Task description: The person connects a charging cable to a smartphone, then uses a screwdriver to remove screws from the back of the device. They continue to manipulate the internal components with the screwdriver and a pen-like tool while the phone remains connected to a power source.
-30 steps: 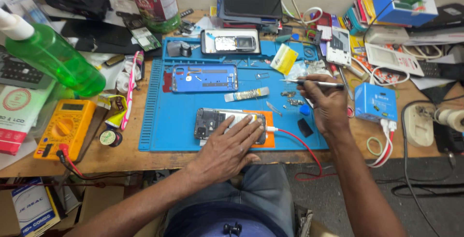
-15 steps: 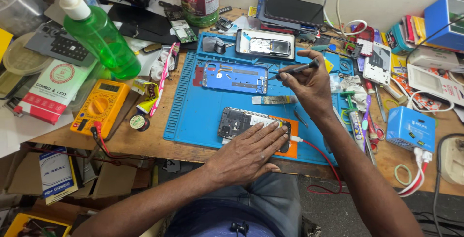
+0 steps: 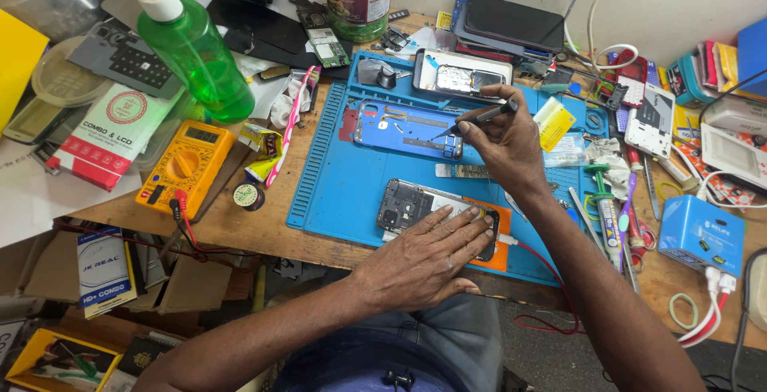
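we find the left hand (image 3: 427, 260) spread flat, fingers wide, pressing on an opened phone (image 3: 415, 204) that lies on the blue work mat (image 3: 335, 192) near its front edge. the right hand (image 3: 507, 140) is closed around a slim tool (image 3: 478, 117), its tip apparently touching the blue phone frame (image 3: 399, 127) farther back on the mat. a yellow multimeter (image 3: 185, 167) sits off the mat's left side.

A bright blue work mat (image 3: 335, 192) covers the brown wooden bench (image 3: 240, 228). On it lie a blue phone frame (image 3: 399, 128) and an opened phone (image 3: 415, 204) — grey inside, on an orange pad (image 3: 502, 256). Beside the mat: a yellow multimeter (image 3: 185, 167), a clear green spray bottle (image 3: 196, 52) with white nozzle, a light blue box (image 3: 703, 234) — and a red wire (image 3: 551, 272).
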